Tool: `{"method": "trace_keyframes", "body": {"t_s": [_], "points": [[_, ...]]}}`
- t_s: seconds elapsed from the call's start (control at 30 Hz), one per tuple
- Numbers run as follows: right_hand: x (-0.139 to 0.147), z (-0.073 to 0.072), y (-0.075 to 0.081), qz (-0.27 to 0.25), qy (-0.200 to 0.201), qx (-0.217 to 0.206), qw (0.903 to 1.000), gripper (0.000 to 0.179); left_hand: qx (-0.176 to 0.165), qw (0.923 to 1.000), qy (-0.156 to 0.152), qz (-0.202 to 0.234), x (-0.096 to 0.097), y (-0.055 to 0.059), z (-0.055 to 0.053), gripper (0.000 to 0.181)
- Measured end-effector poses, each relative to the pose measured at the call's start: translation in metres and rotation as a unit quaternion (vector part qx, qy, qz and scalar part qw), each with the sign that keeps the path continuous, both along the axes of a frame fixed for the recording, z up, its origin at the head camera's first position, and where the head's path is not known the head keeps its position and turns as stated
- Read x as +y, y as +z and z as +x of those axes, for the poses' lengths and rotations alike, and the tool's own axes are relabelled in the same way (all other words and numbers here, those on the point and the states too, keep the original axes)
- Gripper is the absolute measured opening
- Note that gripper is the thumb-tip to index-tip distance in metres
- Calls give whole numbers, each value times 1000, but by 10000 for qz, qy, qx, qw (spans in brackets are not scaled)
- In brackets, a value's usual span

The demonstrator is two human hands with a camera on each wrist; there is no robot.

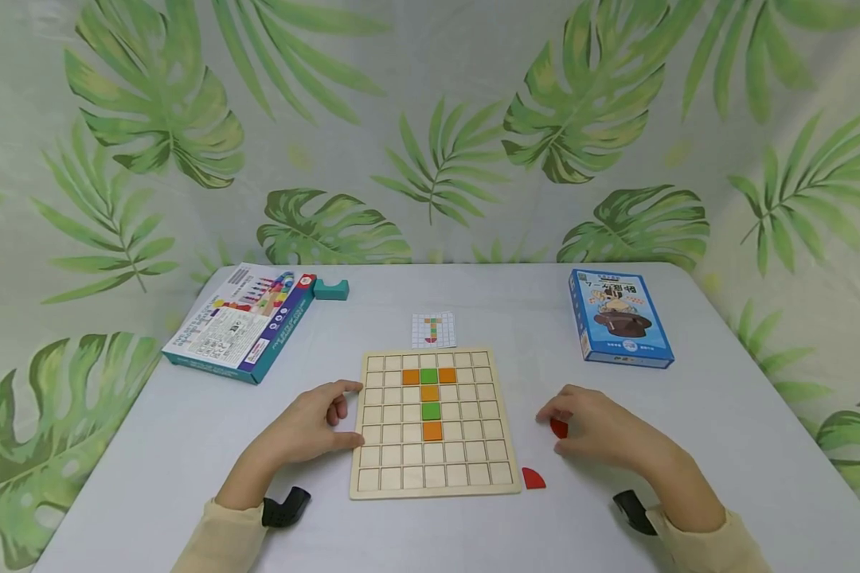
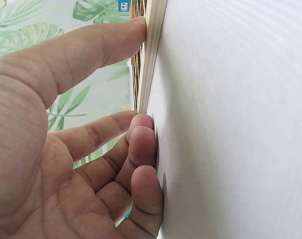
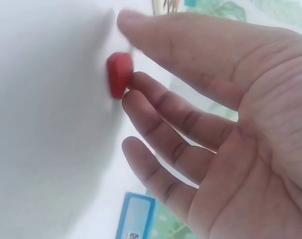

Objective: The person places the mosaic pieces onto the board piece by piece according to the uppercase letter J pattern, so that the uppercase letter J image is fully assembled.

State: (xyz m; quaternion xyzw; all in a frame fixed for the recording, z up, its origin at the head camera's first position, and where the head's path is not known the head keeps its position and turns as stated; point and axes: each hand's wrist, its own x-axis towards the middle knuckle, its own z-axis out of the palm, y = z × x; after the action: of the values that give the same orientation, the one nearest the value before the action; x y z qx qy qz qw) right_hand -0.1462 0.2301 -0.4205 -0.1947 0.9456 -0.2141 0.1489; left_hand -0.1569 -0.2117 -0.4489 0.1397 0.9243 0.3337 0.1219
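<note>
My left hand (image 1: pixel 308 422) rests at the left edge of a wooden grid board (image 1: pixel 394 477), thumb and index finger extended against it. In the left wrist view, the other fingers curl with their tips on the white tabletop. Orange and green square tiles, one of them a green tile (image 1: pixel 431 411), form a T in the grid. My right hand (image 1: pixel 595 422) reaches over a red quarter-circle piece (image 3: pixel 120 74) right of the board. Its fingertips are right at the piece, while the thumb stands apart from it. Another red quarter-circle piece (image 1: pixel 533 478) lies by the board's lower right corner.
A small pattern card (image 1: pixel 433 329) lies just behind the board. At the back left are a game box (image 1: pixel 240 326) and a teal block (image 1: pixel 331 290); a blue box (image 1: pixel 622 318) lies at the back right. Leaf-print cloth (image 1: pixel 437 159) hangs behind the table.
</note>
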Motion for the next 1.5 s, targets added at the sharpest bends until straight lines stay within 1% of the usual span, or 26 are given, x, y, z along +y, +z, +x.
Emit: {"method": "trace_keyframes", "body": {"t_s": [0.1,0.2,0.43,0.7,0.8,0.9,1.0,1.1,1.2,1.37,1.5], "points": [[4,1,0,-111,-11,-30,9999,33,-12,10000,17,-4,0,0,0,76],[7,1,-2,-165,37,61,9998,33,-33,10000,42,-7,0,0,0,76],[6,1,-9,-245,-56,157,9996,30,-32,10000,33,19,0,-1,0,76],[8,2,-11,-557,316,264,9976,31,-41,10000,34,31,0,-1,1,76],[8,2,-11,-632,376,272,9969,33,-27,10000,11,48,0,0,1,76],[10,2,-13,-588,240,282,9976,32,-10,10000,-15,68,0,0,1,76],[14,2,-13,-382,-80,320,9987,28,-12,10000,-17,72,1,0,1,76],[18,3,-13,-197,-429,298,9984,32,-37,10000,14,64,1,0,1,75],[20,2,-13,-98,-607,236,9978,33,-55,9999,52,69,1,1,1,76],[19,1,-13,-44,-557,223,9982,27,-65,9999,87,69,1,3,1,76],[16,1,-13,-36,-502,221,9985,23,-44,9999,58,75,1,2,1,76]]}}
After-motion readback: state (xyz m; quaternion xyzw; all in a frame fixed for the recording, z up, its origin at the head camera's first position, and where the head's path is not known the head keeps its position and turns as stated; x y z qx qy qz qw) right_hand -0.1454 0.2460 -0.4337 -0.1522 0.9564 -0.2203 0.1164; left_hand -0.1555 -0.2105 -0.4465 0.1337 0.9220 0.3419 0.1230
